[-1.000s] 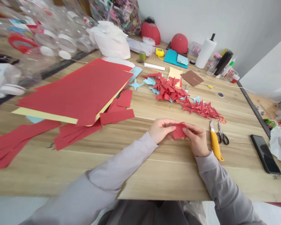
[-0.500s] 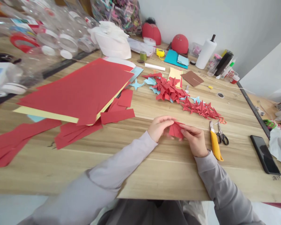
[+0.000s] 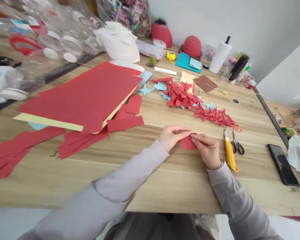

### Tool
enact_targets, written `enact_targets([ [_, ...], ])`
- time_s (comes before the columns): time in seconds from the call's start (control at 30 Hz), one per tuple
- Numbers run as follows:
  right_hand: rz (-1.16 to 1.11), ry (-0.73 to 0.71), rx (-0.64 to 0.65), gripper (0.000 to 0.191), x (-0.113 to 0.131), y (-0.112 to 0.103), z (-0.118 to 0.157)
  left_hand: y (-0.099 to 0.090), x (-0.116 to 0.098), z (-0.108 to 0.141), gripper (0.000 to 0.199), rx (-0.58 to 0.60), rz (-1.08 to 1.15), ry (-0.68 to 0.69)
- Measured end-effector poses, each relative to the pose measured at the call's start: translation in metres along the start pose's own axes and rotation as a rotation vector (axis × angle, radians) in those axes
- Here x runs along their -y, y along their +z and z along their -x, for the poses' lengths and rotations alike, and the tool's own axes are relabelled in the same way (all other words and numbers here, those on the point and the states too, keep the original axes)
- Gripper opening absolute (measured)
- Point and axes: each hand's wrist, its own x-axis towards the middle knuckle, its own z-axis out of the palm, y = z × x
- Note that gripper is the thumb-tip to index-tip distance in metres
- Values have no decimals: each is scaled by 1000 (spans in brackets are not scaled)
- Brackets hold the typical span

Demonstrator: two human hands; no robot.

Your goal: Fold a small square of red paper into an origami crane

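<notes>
A small creased piece of red paper is held between my two hands, just above the wooden table. My left hand pinches its upper left part between thumb and fingers. At its upper right, my right hand grips it with thumb and forefinger, the two thumb tips close together. The top edge of the paper looks folded over, partly hidden by my fingers. Beyond my hands lies a heap of red folded paper stars, and a row of more red stars extends to its right.
Right of my hands lie a yellow-handled utility knife, black scissors and a phone. Large red paper sheets and red strips cover the left. Plastic bottles and a white paper roll stand at the back.
My hands have shifted slightly, with the thumbs now closer together at the paper's top edge. The paper has turned flatter toward the table, and its top edge now appears folded over.
</notes>
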Motion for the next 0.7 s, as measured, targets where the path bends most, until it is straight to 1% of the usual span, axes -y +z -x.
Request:
enact_targets([
  [0.23, 10, -69, 79, 19, 2, 0, 0, -1, -3, -1, 44, -37, 89, 72],
  [0.3, 22, -52, 60, 19, 1, 1, 1, -1, -4, -1, 46, -46, 88, 88],
  [0.37, 54, -13, 20, 19, -1, 3, 2, 0, -5, 0, 41, -33, 66, 106],
  [0.43, 87, 21, -11, 15, -4, 4, 3, 1, -4, 1, 36, -16, 19, 123],
  [0.5, 90, 41, -15, 10, -5, 4, 4, 1, -4, 1, 36, -20, -18, 128],
  [0.6, -17, 83, 14, 12, -2, 2, 4, 0, -4, 1, 45, -51, -20, 124],
  [0.7, -199, 161, 114, 24, 4, 3, 4, 0, -5, 1, 49, -52, -23, 118],
])
